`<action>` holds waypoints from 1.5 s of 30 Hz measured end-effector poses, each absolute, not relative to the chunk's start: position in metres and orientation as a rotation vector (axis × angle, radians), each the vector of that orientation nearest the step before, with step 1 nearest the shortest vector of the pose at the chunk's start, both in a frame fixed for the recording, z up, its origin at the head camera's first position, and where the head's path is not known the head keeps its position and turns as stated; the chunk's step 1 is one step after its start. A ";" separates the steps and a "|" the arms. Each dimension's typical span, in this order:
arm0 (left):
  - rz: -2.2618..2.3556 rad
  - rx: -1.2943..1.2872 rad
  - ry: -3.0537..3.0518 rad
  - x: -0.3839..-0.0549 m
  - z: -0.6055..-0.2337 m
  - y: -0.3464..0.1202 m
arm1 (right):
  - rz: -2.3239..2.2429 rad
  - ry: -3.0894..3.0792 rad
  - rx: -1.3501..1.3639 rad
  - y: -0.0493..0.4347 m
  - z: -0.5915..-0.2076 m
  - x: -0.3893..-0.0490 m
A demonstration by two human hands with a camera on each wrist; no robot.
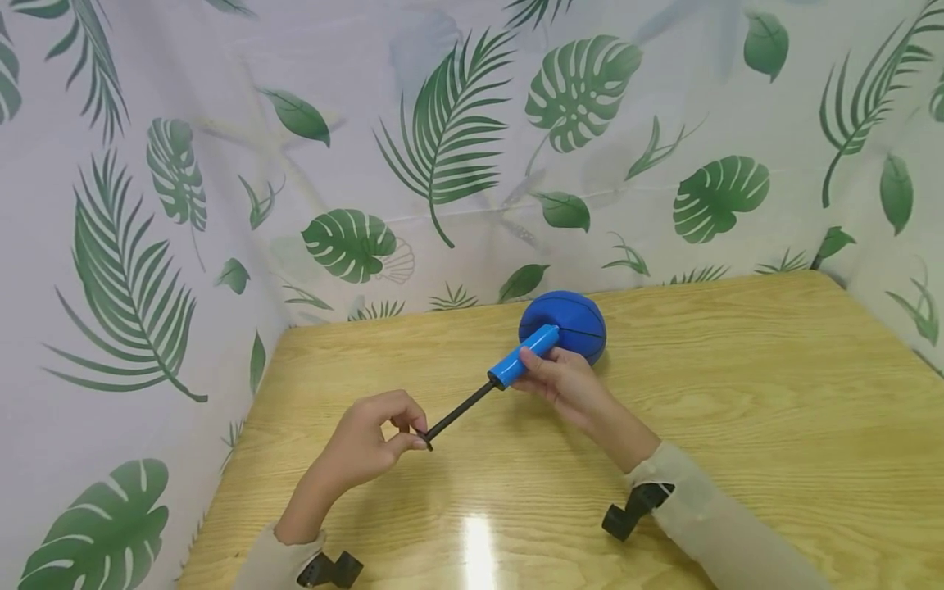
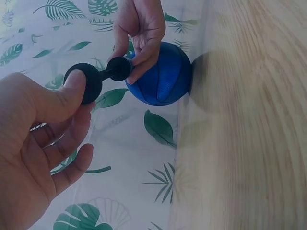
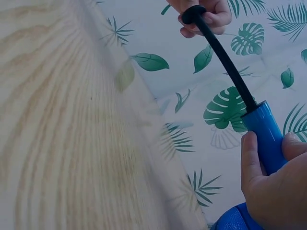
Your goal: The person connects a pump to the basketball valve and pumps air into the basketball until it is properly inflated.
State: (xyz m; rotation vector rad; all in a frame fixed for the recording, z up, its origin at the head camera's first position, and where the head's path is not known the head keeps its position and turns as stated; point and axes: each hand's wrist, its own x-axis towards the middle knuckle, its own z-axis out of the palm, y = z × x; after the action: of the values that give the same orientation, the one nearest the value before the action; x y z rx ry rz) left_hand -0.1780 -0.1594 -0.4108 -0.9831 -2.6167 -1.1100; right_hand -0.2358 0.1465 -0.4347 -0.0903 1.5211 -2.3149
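Pumping air into the blue ball [image 1: 583,318] on the table [image 1: 737,393], it seems | left hand [image 1: 361,447] is pinching the black handle [image 2: 93,82], rod [image 1: 460,411] sticking out | right hand [image 1: 566,387] is gripping the blue pump [image 1: 512,366] by the ball | next push is likely needing a steady, straight pump

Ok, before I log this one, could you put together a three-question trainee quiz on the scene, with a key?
1. Which hand grips the blue barrel?
2. True or false: the black rod is fully inside the barrel.
3. The blue ball rests on: A) a chair; B) the wooden table; C) a shelf.

Key:
1. The right hand.
2. False; it extends out to the black handle, pinched by the left hand.
3. B.
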 end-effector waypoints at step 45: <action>-1.122 -1.039 -2.544 -0.178 -0.389 -0.126 | -2.307 1.357 -0.169 0.115 -0.438 -0.215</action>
State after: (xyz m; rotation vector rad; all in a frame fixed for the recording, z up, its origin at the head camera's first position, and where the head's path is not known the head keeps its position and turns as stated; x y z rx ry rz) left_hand -0.1776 -0.1258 -0.3887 -1.0394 -2.5439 -1.1224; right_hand -0.2153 0.1152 -0.4380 -0.1695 1.3567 -2.3070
